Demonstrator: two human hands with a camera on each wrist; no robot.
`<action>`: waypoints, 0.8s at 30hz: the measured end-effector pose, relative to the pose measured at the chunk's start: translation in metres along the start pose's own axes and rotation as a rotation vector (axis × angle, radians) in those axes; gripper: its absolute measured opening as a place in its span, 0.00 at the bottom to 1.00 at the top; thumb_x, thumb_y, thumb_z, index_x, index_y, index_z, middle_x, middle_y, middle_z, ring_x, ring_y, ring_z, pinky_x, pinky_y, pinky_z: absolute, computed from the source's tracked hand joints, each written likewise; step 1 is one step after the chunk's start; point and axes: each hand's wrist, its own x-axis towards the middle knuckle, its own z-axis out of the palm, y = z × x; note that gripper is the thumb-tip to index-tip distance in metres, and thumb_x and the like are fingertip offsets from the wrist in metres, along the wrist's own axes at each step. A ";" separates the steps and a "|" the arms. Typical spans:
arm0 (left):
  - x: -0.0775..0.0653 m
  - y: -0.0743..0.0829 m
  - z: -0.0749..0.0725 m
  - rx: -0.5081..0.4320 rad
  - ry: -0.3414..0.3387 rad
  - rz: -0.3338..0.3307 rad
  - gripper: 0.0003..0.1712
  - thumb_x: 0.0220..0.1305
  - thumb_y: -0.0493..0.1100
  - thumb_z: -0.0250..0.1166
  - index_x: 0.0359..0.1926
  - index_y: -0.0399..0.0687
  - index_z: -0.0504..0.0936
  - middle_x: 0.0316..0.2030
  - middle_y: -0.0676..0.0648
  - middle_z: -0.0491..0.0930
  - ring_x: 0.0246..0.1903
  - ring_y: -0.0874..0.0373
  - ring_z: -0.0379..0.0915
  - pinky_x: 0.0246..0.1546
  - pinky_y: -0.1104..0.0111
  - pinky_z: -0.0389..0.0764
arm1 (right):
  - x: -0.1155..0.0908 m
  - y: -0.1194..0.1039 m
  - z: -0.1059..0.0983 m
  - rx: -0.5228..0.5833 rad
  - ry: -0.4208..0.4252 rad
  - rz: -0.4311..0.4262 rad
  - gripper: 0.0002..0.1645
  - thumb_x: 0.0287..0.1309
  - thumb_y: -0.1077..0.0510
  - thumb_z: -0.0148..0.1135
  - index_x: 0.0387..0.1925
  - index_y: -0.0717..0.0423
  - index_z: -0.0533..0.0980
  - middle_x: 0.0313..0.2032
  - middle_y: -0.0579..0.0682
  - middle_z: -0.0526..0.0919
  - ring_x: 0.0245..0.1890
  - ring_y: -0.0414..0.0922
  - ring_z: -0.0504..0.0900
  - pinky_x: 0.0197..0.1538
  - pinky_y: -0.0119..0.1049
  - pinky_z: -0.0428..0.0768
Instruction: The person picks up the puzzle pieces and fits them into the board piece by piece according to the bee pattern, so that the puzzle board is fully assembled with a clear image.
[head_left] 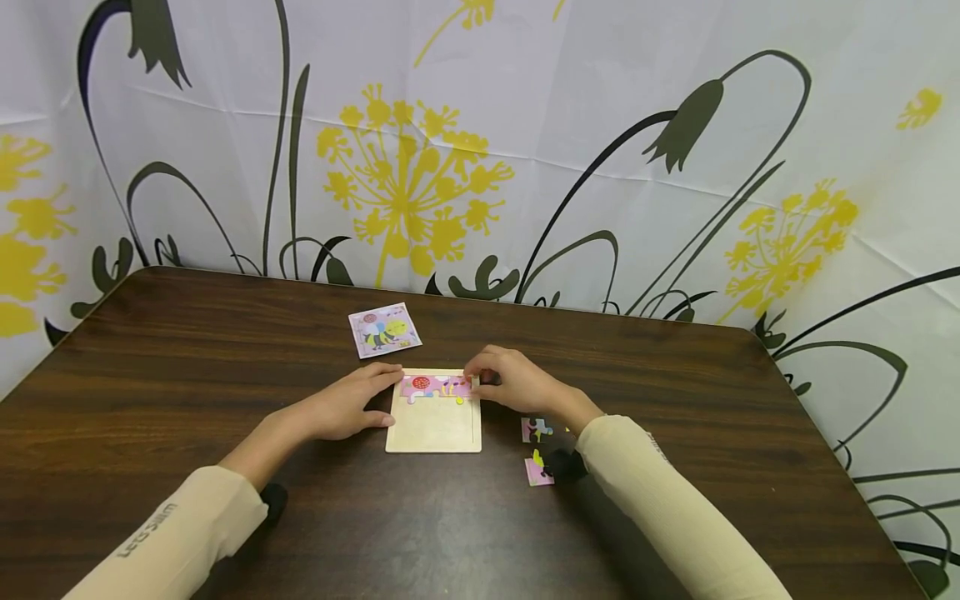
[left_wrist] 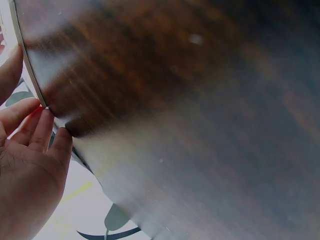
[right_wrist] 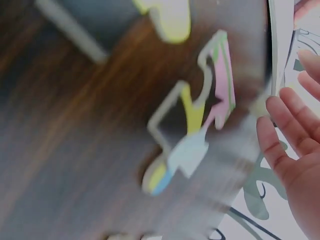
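A pale wooden puzzle tray (head_left: 432,429) lies on the table, with pink picture pieces (head_left: 421,384) along its far side. My left hand (head_left: 348,406) rests at the tray's left side, fingertips by the far corner and thumb against the near part of that edge. In the left wrist view, the left fingers (left_wrist: 44,127) reach the tray's rim fairly straight. At the far right corner, my right hand (head_left: 517,383) bends its index finger and thumb at the right-hand puzzle piece (head_left: 454,386). The right wrist view shows its other fingers (right_wrist: 287,117) extended; the pinch itself is hidden.
Loose puzzle pieces (head_left: 536,431) lie right of the tray, partly under the right forearm, with another pink-and-yellow piece (head_left: 538,471) nearer. A square bee picture card (head_left: 385,330) lies behind the tray. Beyond the dark wooden table (head_left: 247,333) hangs a flower-patterned cloth (head_left: 585,100).
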 end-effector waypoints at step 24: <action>0.000 -0.003 0.001 -0.002 -0.001 0.001 0.35 0.59 0.41 0.63 0.62 0.28 0.60 0.62 0.31 0.57 0.61 0.36 0.52 0.57 0.47 0.59 | -0.067 0.015 -0.024 0.003 -0.105 0.068 0.11 0.53 0.60 0.65 0.38 0.60 0.78 0.36 0.48 0.78 0.37 0.44 0.75 0.42 0.38 0.76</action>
